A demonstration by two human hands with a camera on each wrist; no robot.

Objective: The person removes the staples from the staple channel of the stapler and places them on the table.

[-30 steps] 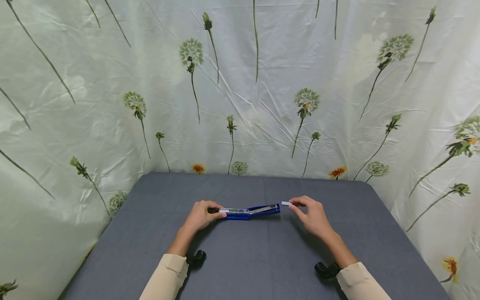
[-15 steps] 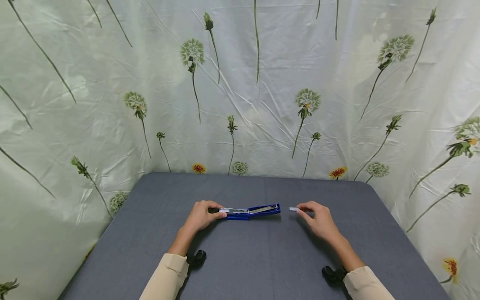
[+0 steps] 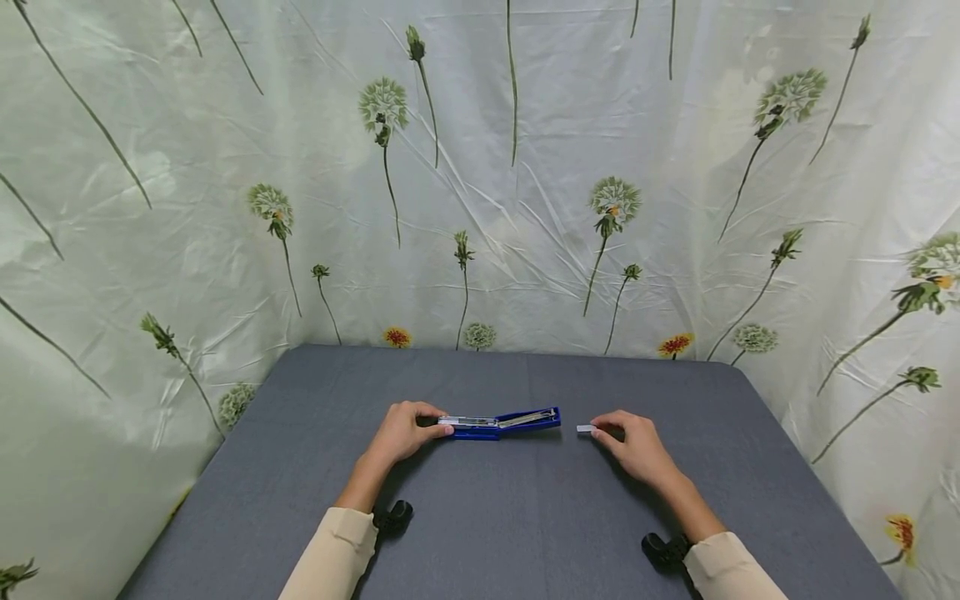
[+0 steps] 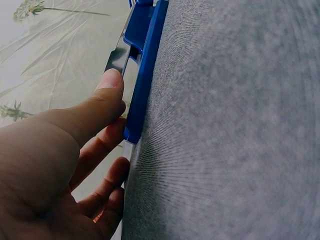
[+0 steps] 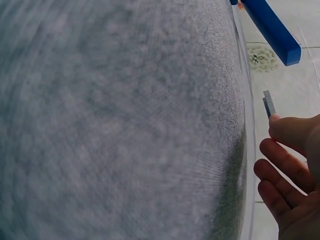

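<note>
A blue stapler (image 3: 476,433), folded wide open, lies on the grey table, its magazine showing on the left and its lid (image 3: 534,418) tilted out to the right. My left hand (image 3: 400,430) pinches the metal magazine's left end between thumb and fingers; in the left wrist view the thumb (image 4: 107,87) presses the metal part above the blue base (image 4: 145,80). To the right of the lid, my right hand (image 3: 636,446) pinches a short strip of staples (image 3: 585,428). The strip (image 5: 269,103) sticks out beyond the fingertips, apart from the stapler lid (image 5: 275,32) in the right wrist view.
The grey cloth-covered tabletop (image 3: 480,533) stretches around both hands. Behind it and along the sides hangs a pale curtain (image 3: 480,167) with printed dandelions. Black wrist mounts (image 3: 393,518) sit below both hands.
My right hand, with the staple strip, has moved slightly right and nearer to me, away from the stapler's lid. The left hand and the stapler have stayed in place.
</note>
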